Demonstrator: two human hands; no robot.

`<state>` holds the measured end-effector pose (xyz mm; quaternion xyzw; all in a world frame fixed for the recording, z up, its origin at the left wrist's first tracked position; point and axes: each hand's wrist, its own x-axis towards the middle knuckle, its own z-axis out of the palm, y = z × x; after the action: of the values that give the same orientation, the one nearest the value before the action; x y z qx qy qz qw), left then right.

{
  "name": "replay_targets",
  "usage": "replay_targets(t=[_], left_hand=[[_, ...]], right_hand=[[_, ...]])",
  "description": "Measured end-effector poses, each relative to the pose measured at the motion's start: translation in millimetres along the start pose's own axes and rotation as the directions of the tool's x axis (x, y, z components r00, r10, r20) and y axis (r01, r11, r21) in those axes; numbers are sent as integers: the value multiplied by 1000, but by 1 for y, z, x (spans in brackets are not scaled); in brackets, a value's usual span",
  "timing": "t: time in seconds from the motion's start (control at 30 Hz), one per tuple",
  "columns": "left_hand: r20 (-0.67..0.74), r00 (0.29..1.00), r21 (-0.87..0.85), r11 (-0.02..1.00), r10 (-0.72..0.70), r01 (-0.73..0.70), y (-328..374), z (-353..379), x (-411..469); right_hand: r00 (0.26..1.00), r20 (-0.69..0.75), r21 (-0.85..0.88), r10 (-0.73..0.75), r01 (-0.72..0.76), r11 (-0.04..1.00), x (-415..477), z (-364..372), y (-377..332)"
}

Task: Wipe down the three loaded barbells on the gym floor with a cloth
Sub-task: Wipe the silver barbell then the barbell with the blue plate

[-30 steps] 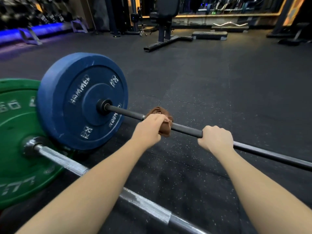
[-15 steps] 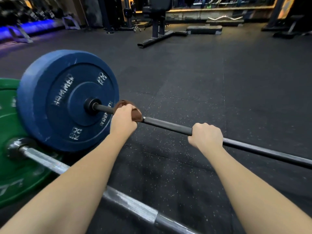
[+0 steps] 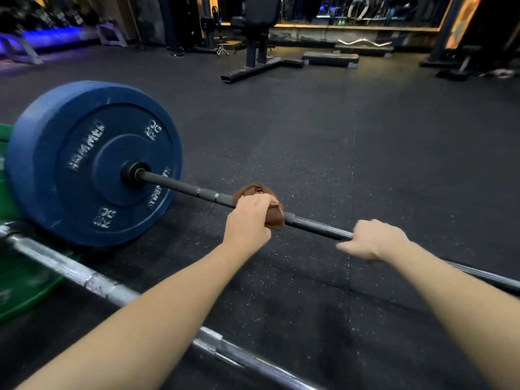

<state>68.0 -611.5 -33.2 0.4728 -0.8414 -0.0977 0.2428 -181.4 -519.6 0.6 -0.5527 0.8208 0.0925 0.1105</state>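
A black barbell bar point(image 3: 180, 187) runs from a blue 20 kg plate point(image 3: 84, 164) at the left down toward the right edge. My left hand point(image 3: 249, 220) is closed around a brown cloth point(image 3: 270, 204) wrapped on that bar, a forearm's length right of the plate. My right hand point(image 3: 371, 240) sits on the same bar further right, blurred, with its fingers loosening off the shaft. A second, silver barbell bar point(image 3: 92, 281) lies nearer to me, loaded with a green plate point(image 3: 22, 285) at the left edge. No third barbell is in view.
Dark rubber floor point(image 3: 365, 150) stretches ahead. At the back stand a black bench frame point(image 3: 253, 49), a low step platform point(image 3: 330, 59), a curl bar point(image 3: 363, 42) and a blue-lit dumbbell rack point(image 3: 42, 38) at the far left.
My left hand slid the cloth left up to the blue plate's collar, then back right along the bar. My right hand has loosened its grip and looks blurred.
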Motion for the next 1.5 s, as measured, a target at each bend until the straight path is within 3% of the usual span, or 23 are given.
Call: replay_targets(t=[0.2, 0.37, 0.47, 0.53, 0.63, 0.77, 0.83, 0.97, 1.2, 1.37, 1.5], left_hand=[[67, 997, -6, 1000, 30, -30, -26, -22, 2], [-37, 986, -32, 986, -164, 163, -45, -40, 15], [-138, 948, -122, 955, -287, 272, -25, -21, -1], [-133, 940, -156, 943, -315, 294, -5, -11, -8], [-38, 972, -164, 961, -230, 221, 39, -1, -14], [99, 993, -238, 970, 68, -43, 116, 27, -34], [118, 984, -253, 962, 133, -100, 140, 35, -39], [110, 984, -166, 979, 141, -122, 117, 26, -29], [128, 991, 16, 999, -45, 43, 8, -20, -5], [-7, 999, 34, 998, -52, 52, 25, -5, -1], [-15, 999, 60, 997, -52, 53, 37, 1, -1]], right_hand=[[997, -79, 28, -6, 9, 1000, -8, 17, 26], [989, -148, -15, -18, 15, 1000, -7, 20, 28], [983, -180, -31, -27, 22, 999, -8, 21, 25], [986, -168, -21, -19, 16, 1000, -8, 21, 25], [988, -154, -18, -6, 3, 1000, -11, 18, 25], [987, -161, -29, 6, -11, 1000, -12, 18, 25], [988, -152, -50, -4, -4, 999, -12, 17, 27], [987, -162, -21, 16, -20, 1000, -15, 17, 24], [987, -156, -25, 35, -40, 999, -10, 22, 23], [997, 3, -102, -82, 81, 991, -9, 9, 41], [986, 77, -175, -148, 159, 972, -23, -5, 97]])
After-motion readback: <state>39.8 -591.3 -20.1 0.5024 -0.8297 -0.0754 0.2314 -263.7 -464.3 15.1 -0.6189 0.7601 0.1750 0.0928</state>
